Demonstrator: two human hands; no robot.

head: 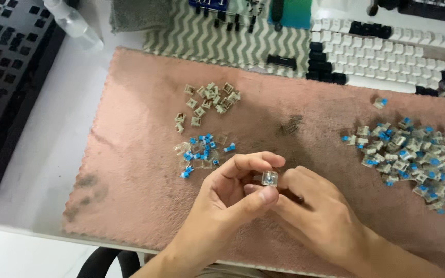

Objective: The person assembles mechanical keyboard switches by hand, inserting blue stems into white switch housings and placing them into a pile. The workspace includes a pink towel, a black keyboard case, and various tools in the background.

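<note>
No packages, labels, signs or screens can be made out anywhere around the hands.

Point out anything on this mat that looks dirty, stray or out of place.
The pink mat has dark smudges near its front left corner and a gritty dark patch mid-mat. One switch lies apart from the big pile. Both hands pinch a single switch.
</note>
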